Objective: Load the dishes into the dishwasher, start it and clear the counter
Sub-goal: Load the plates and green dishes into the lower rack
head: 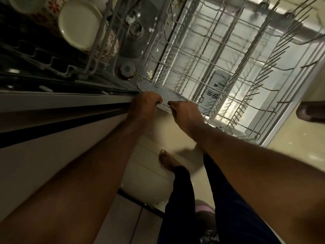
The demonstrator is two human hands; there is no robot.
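I look straight down at an open dishwasher. Its lower wire rack (233, 73) is pulled out over the open door (219, 88) and holds no dishes except a flat, textured glass plate (154, 89) at its near left corner. My left hand (143, 105) and my right hand (184, 114) both grip that plate's near edge. The upper rack (98, 41) at the top left carries a white plate (80, 23) and red-patterned bowls (110, 48).
White food bits lie on the dishwasher floor (135, 43) around the filter. The cabinet front (44, 138) runs along the left. My bare foot (167, 160) stands on the cream floor. Another person's foot (309, 111) shows at the right edge.
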